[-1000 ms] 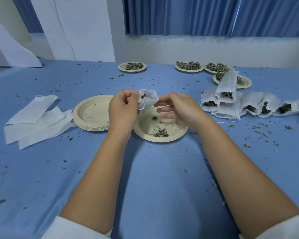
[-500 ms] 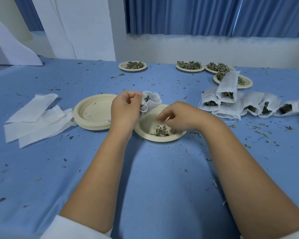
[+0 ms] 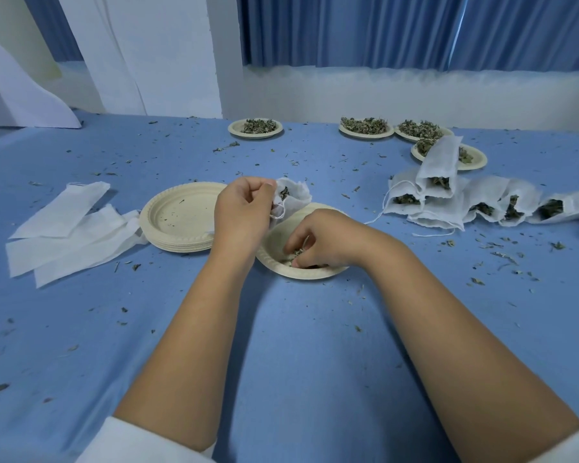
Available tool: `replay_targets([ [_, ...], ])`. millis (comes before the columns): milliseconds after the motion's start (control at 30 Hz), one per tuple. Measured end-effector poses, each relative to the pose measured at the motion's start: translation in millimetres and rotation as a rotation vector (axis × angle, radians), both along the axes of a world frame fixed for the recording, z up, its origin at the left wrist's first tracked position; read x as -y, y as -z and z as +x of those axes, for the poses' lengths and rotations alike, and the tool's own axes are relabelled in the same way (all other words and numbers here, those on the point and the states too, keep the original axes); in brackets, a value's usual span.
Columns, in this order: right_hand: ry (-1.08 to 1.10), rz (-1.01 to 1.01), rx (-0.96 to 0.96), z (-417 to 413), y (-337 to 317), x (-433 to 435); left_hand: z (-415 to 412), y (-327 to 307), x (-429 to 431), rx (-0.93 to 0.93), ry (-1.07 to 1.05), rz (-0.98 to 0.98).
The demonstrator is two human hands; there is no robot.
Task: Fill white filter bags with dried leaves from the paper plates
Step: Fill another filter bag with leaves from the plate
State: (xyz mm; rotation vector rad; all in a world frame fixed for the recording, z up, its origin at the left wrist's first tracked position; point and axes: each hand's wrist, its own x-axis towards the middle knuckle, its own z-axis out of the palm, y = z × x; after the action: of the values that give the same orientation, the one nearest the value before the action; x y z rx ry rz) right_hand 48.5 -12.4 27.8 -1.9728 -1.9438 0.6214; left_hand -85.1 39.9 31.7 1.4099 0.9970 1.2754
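A table covered in blue cloth [image 3: 281, 362], seen from above by the person working at it. Take the near plate [image 3: 315, 275] in the middle as the centre of the clock.

At nine o'clock, far left, a few flat empty bags [image 3: 61, 228] lie overlapping. Just beside them, toward the centre, sits a stack of empty plates [image 3: 178, 215], its edge touching the bags.

At eleven o'clock the left hand [image 3: 241, 212] is raised a little above the table, fingers curled tight on the rim of a white filter bag [image 3: 293, 198]. The bag's mouth faces one o'clock and some dark leaf shows inside. The bag hangs over the far edge of the near plate, and a loop of white string dangles by the thumb.

At the centre, the right hand [image 3: 328, 238] reaches down into the near plate, fingertips bunched together on a small clump of dried leaves [image 3: 298, 252].

At twelve o'clock, well apart at the far edge of the table, stands a small plate of leaves [image 3: 255, 128]. At one o'clock are three more plates of leaves [image 3: 366, 128], close together.

At two to three o'clock a row of filled bags [image 3: 482, 202] lies on its side, mouths showing leaf, one bag propped on top and leaning against the nearest of those plates.

Leaf crumbs are scattered all over the cloth. Blue curtains [image 3: 415, 28] hang behind the table.
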Motion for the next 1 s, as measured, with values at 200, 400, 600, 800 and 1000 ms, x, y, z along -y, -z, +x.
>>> replay_targets([
  [200,-0.020,0.046,0.048,-8.1,2.0,-1.2,-0.2,-0.5,0.7,0.012,0.012,-0.022],
  [400,-0.006,0.052,-0.048,-5.3,-4.6,4.5,-0.2,-0.5,1.3,-0.008,-0.005,-0.009],
  [600,0.145,0.254,-0.411,20.1,-26.6,15.0,-0.8,-0.3,1.0,-0.015,-0.042,-0.004],
  [800,0.301,0.417,-0.896,18.2,-30.5,12.3,4.4,1.3,6.7,-0.075,0.008,0.019],
  [1000,0.482,0.661,-0.855,-12.7,-15.0,-1.1,7.5,0.2,11.6,-0.107,0.000,0.045],
])
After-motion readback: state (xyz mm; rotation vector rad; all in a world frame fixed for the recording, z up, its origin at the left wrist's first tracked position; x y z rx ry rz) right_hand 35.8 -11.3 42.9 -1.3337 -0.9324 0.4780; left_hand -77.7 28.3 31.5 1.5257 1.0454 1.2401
